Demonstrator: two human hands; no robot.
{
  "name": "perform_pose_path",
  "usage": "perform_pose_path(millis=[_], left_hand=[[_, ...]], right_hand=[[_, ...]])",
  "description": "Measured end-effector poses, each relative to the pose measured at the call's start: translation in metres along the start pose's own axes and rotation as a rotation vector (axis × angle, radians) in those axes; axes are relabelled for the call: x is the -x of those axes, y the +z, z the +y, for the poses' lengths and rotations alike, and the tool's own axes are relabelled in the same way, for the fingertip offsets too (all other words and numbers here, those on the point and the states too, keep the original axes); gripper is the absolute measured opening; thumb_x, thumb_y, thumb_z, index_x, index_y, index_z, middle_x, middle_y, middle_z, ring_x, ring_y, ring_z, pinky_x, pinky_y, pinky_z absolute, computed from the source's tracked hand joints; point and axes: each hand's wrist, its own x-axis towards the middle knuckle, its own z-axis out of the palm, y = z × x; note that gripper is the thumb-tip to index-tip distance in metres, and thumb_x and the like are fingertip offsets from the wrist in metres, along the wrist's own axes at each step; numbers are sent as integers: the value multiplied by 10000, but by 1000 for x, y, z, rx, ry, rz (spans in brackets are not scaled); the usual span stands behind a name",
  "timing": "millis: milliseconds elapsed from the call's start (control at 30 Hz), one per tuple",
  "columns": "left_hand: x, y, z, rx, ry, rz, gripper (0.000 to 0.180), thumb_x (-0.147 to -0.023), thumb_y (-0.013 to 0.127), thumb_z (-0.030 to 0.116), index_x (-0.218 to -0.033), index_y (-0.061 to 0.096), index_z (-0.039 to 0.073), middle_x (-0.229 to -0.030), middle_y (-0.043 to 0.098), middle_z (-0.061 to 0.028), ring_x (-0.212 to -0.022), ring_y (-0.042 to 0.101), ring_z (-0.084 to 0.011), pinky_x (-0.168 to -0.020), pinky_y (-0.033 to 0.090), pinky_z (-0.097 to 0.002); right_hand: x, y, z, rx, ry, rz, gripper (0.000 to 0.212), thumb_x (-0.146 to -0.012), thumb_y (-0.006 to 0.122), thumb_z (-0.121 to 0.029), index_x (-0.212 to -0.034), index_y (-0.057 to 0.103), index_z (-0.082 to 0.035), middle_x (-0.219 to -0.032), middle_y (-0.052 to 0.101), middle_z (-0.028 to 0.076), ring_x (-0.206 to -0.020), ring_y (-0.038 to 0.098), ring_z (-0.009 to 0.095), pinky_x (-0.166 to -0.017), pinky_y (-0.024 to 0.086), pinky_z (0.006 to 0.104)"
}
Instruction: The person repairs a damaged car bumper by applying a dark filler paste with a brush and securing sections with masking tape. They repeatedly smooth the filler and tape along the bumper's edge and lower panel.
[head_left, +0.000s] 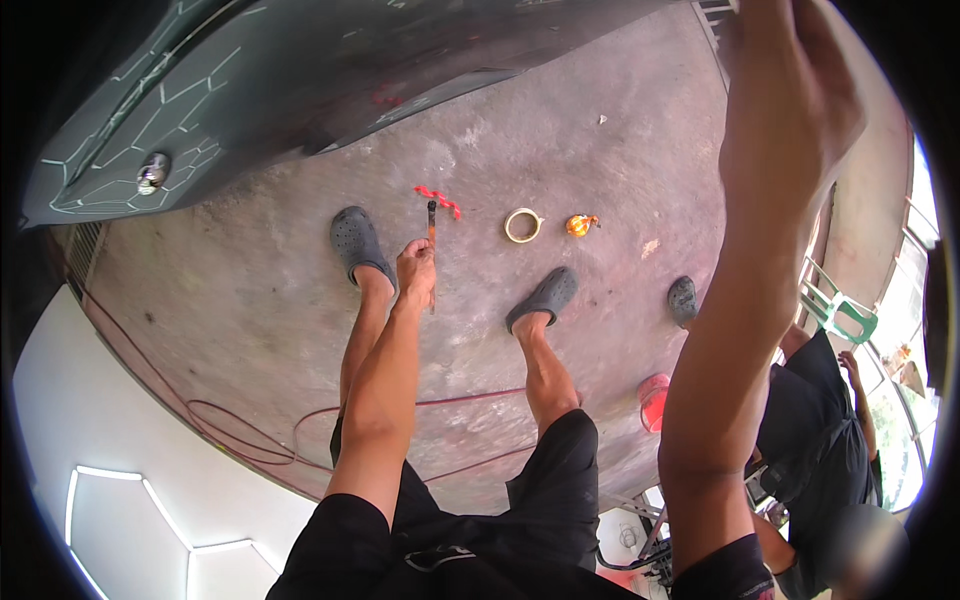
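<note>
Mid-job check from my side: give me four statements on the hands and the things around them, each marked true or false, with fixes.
1. The left hand holds a thin tool with a dark tip. True.
2. The pale tape roll lies between the red strip and the orange item. True.
3. The right hand holds the tape roll. False: it is raised at the upper right, away from the roll.
4. The red bucket stands between the wearer's clogs. False: it is right of both.

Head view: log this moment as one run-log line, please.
left hand: holding slim dark-tipped tool | right hand: raised, grip unclear | floor: tape roll, orange object
</note>
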Motion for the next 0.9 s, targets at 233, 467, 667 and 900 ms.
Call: perform_pose_path(millis=[233,467,667,900], left_hand=[[-54,25,-41,-388,313,289,365,-1030,621,136,-1363,617,-14,-1140,734,-148,-1013,700,-289,-893,547,-365],[86,14,-18,-510,210,76,337,-1017,630,209,-1308,674,44,-1147,752,-213,-1030,744,-353,-897,577,-429],[203,-51,177,-428,526,102,226,-982,698,141,-1176,721,27,-1005,747,-166,-856,739,-307,-767,580,-393],[283,-110,507,-707,1575,332,197,-946,728,-14,-1140,742,19,-1052,725,-82,-869,649,-201,-748,529,-325]], right_hand=[[209,-81,187,46,694,-181,326,-1071,675,-270,-1155,751,35,-960,759,51,-907,642,84,-826,505,248],[287,-110,168,64,849,-224,282,-1063,679,-241,-1098,746,31,-830,665,10,-771,552,69,-688,474,273],[154,-53,49,42,417,-308,130,-1017,707,-125,-1094,735,-24,-858,689,93,-637,575,133,-586,469,291],[-24,4,-50,-52,-179,-110,120,-969,717,-70,-1088,736,-75,-984,720,97,-729,698,276,-653,552,353]])
